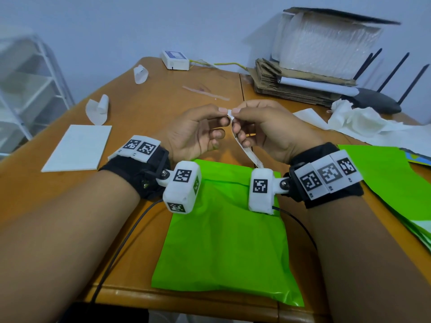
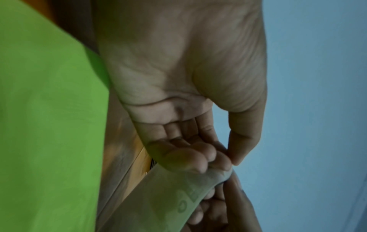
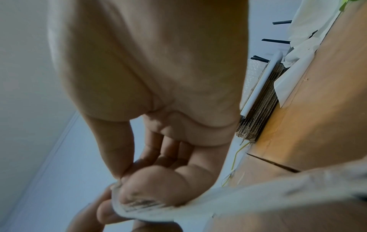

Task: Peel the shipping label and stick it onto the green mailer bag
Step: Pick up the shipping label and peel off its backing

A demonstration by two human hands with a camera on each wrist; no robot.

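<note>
A bright green mailer bag [image 1: 224, 234] lies flat at the table's near edge, under my wrists; its green also fills the left of the left wrist view [image 2: 45, 125]. I hold the white shipping label [image 1: 245, 150] on edge above the bag, so it shows as a thin strip. My left hand [image 1: 221, 115] and right hand [image 1: 235, 115] both pinch its top corner, thumb against forefinger, tips almost touching. The left wrist view shows the label [image 2: 174, 197] with faint print, pinched under the fingertips [image 2: 214, 161]. In the right wrist view the label [image 3: 248, 199] curves below the thumb.
A white sheet stack [image 1: 78, 148] lies left. Curled backing papers [image 1: 98, 110] [image 1: 140, 74] and a thin strip [image 1: 205, 92] litter the far table. A white box [image 1: 175, 59], cardboard pile [image 1: 296, 85], router [image 1: 377, 101], crumpled paper [image 1: 354, 122] and more green mailers [image 1: 387, 180] stand right.
</note>
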